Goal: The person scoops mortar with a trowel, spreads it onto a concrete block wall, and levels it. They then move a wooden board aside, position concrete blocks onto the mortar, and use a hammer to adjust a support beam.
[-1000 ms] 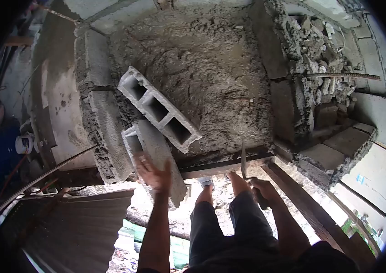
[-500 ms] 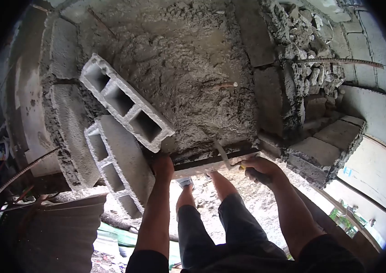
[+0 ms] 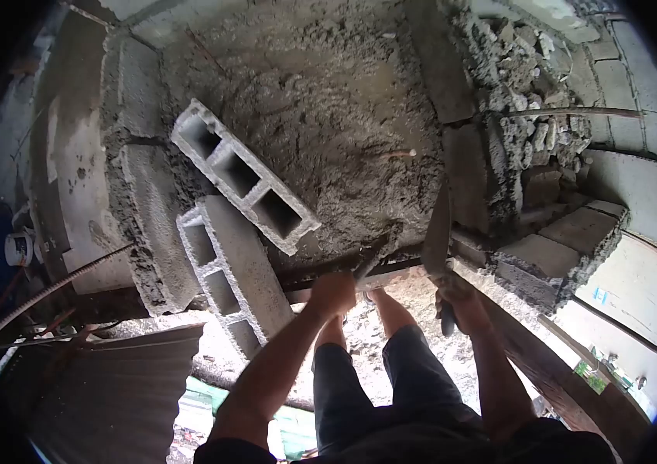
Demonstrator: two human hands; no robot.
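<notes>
My right hand (image 3: 452, 298) is closed around the handle of a trowel (image 3: 437, 232), whose blade stands upright against the right edge of the wet mortar bed (image 3: 328, 116). My left hand (image 3: 332, 292) is a closed fist at the wooden plank (image 3: 390, 272) along the bed's near edge. A short dark bar rises from the fist, and I cannot tell whether the hand holds it. Two hollow concrete blocks lie to the left. One block (image 3: 243, 176) rests on the mortar, and the other block (image 3: 228, 274) overhangs the near edge.
Set blocks with rough mortar (image 3: 147, 216) form the left wall. Rubble and a rebar rod (image 3: 576, 112) lie at the right, above stepped blocks (image 3: 568, 243). Another rebar (image 3: 50, 290), a white bucket (image 3: 17, 247) and corrugated sheet (image 3: 119, 387) sit at the lower left. My legs (image 3: 390, 371) stand below.
My left hand moved right from under the near block to the plank and closed. My right hand lifted the trowel so its blade stands upright. The view shifted slightly.
</notes>
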